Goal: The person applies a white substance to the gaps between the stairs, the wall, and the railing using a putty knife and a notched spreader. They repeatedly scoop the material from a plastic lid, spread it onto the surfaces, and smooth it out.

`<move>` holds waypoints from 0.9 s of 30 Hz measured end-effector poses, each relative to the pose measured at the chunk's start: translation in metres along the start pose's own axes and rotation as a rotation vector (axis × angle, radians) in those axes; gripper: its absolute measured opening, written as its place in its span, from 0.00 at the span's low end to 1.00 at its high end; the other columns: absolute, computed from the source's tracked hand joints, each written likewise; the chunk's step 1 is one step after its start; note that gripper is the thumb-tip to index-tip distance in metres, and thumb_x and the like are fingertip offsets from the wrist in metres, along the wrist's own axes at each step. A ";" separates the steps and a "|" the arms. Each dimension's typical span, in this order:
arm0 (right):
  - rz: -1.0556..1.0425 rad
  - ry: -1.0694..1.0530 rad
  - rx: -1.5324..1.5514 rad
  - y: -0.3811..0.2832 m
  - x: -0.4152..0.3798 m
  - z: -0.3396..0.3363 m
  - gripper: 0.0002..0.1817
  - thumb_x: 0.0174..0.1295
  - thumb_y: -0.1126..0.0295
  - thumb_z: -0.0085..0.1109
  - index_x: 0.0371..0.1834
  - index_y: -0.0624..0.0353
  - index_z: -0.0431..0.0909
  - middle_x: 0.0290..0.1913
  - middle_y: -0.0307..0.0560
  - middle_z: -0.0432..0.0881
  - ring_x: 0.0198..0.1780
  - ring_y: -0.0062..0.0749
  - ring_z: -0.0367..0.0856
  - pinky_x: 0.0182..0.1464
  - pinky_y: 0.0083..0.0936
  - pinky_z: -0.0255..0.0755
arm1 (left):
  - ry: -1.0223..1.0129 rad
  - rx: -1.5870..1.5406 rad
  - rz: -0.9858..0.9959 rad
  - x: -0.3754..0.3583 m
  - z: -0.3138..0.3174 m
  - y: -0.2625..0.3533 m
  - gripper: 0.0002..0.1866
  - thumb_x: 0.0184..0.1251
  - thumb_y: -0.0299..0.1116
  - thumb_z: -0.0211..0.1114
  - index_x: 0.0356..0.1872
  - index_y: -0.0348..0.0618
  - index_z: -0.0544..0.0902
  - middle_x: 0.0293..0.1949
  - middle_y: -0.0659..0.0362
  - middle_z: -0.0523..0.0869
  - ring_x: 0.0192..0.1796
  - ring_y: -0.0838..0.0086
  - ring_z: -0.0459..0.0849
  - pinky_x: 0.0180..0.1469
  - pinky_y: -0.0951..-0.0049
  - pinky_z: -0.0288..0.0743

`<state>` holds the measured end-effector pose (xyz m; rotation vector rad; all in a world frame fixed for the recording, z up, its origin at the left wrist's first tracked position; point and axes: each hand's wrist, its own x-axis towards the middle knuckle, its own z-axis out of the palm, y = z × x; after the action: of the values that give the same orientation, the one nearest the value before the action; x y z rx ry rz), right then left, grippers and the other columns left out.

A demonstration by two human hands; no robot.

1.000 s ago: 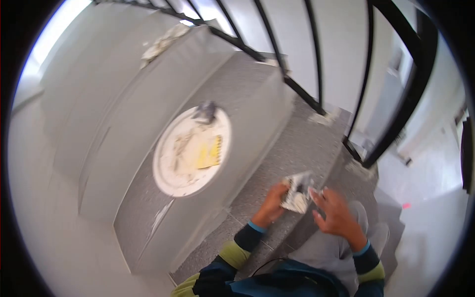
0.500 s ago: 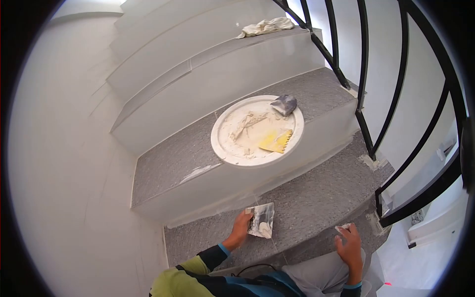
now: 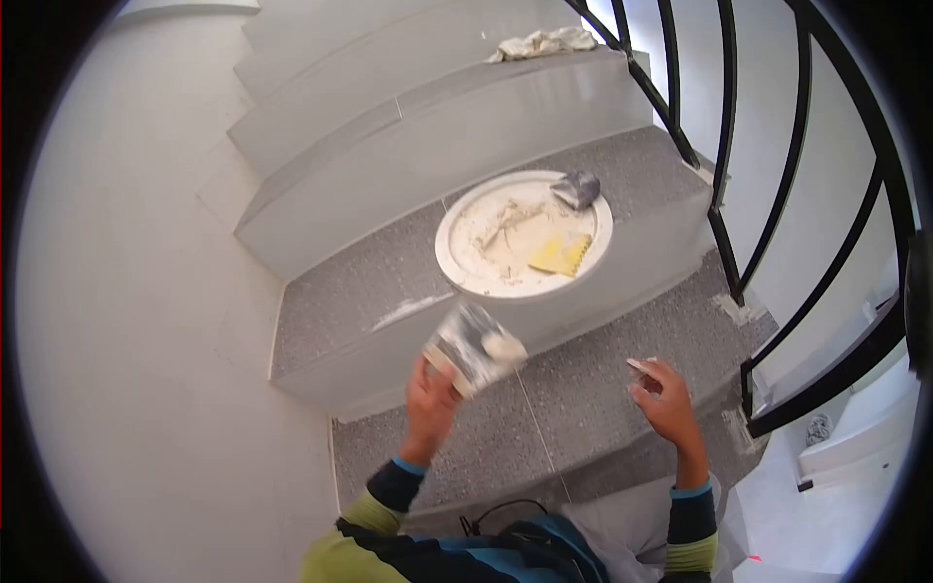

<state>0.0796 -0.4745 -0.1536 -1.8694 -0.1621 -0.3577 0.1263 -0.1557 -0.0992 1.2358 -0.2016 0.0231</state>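
Observation:
My left hand [image 3: 431,408] grips a flat metal scraper [image 3: 473,350] by its near left edge. A pale lump of paste sits on the blade, which is somewhat blurred and held above the step, close to the lid. My right hand [image 3: 663,396] is over the lower step at the right, its thumb and fingertips pinched around a small whitish piece [image 3: 638,366]. On the step above lies a round white lid [image 3: 455,268] smeared with cream paste. It carries a yellow notched spreader [image 3: 561,255] and a dark grey crumpled piece [image 3: 577,189].
Grey speckled stair treads [image 3: 355,325] with white risers climb away ahead. A black metal railing [image 3: 782,185] curves along the right side. A white wall [image 3: 136,291] stands at the left. A crumpled cloth [image 3: 544,44] lies on a higher step.
My left hand has lifted and moved forward with the scraper, which is now tilted differently. My right hand has moved forward and slightly left. The view has shifted a little.

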 end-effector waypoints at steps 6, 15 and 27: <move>0.045 -0.071 -0.091 0.013 -0.021 -0.007 0.19 0.51 0.71 0.59 0.48 0.64 0.77 0.37 0.46 0.75 0.33 0.26 0.73 0.37 0.21 0.70 | 0.090 -0.039 0.194 0.051 0.004 0.017 0.22 0.67 0.34 0.56 0.58 0.34 0.63 0.47 0.52 0.78 0.48 0.70 0.80 0.50 0.71 0.78; 0.111 -0.050 -0.023 0.018 -0.033 -0.018 0.18 0.52 0.71 0.59 0.48 0.63 0.77 0.38 0.45 0.76 0.33 0.24 0.73 0.37 0.21 0.69 | 0.252 0.429 0.090 0.063 -0.006 0.009 0.18 0.70 0.42 0.50 0.52 0.38 0.73 0.35 0.60 0.79 0.29 0.83 0.73 0.29 0.85 0.69; 0.089 -0.112 0.111 -0.011 0.021 -0.007 0.22 0.55 0.68 0.59 0.54 0.62 0.73 0.42 0.44 0.77 0.36 0.24 0.74 0.40 0.22 0.71 | 0.105 1.382 0.195 -0.107 -0.106 -0.106 0.24 0.61 0.41 0.57 0.53 0.35 0.67 0.50 0.44 0.68 0.53 0.53 0.66 0.57 0.57 0.56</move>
<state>0.0949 -0.4787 -0.1345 -1.7807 -0.1711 -0.1795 0.0493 -0.0815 -0.2490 2.5750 -0.2117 0.4588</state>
